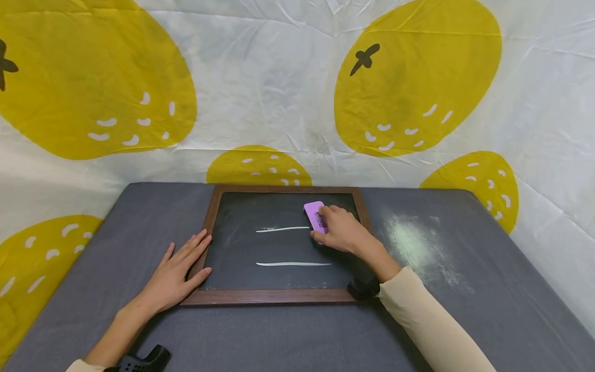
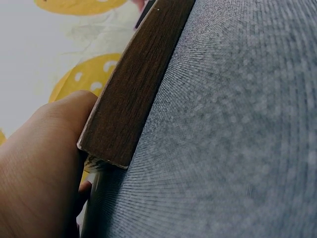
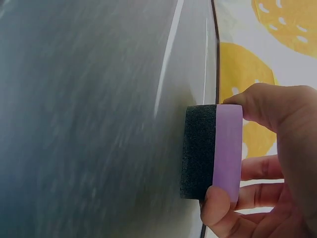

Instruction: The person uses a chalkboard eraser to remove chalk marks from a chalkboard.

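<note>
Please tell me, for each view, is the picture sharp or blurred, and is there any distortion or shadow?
Head view: sharp, evenly lit, wide-angle bend at the edges, soft shadow under the right hand on the chalkboard. Left wrist view: the wooden frame is fairly sharp, the left hand close and soft. Right wrist view: the eraser is sharp, the board surface smeared.

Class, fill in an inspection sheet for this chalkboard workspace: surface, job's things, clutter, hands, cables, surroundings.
Surface: dark grey table, chalk dust smear right of the board.
Job's things: wood-framed chalkboard flat on the table, two white chalk lines; purple eraser, dark sponge side on the board.
Clutter: nothing seen.
Hands: left hand flat on the frame's left edge; right hand grips the eraser.
Cables: nothing seen.
Surroundings: white cloth with yellow fruit print.
</note>
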Tool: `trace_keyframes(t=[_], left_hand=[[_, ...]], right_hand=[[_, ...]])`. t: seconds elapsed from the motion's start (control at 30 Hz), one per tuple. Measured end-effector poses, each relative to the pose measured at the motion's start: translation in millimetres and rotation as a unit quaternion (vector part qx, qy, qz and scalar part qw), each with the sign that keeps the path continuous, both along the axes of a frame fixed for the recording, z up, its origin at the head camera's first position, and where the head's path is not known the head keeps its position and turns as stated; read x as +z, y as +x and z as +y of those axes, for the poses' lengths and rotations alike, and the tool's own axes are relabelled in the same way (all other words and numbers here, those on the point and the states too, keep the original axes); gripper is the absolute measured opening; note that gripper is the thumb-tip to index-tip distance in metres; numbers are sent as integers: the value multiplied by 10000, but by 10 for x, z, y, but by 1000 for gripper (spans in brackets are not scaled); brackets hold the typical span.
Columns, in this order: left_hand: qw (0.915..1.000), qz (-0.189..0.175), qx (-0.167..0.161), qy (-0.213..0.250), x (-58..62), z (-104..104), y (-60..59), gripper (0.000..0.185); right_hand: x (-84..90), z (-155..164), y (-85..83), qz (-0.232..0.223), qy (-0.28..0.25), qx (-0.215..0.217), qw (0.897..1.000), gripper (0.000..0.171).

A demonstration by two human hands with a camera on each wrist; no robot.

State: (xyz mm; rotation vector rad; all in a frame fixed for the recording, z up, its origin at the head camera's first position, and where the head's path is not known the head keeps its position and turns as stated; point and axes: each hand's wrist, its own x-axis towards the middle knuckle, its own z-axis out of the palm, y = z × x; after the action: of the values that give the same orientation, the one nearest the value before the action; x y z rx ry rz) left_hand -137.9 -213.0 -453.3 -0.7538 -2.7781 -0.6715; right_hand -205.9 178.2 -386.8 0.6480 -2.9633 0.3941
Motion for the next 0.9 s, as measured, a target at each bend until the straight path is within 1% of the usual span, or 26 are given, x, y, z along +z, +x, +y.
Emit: trace_keyframes(t=[0.47, 0.73, 0.9], left_hand=[[10000, -44, -16, 44, 22, -22, -51, 68], [9999, -99, -75, 25, 43, -25, -106, 68], [9999, -122, -76, 26, 61, -26, -116, 68]], right_hand=[[32, -350, -98, -260, 200, -81, 9994, 53], [42, -525, -128, -330, 291, -94, 9990, 54], [50, -647, -158, -404, 310, -45, 9987, 54]])
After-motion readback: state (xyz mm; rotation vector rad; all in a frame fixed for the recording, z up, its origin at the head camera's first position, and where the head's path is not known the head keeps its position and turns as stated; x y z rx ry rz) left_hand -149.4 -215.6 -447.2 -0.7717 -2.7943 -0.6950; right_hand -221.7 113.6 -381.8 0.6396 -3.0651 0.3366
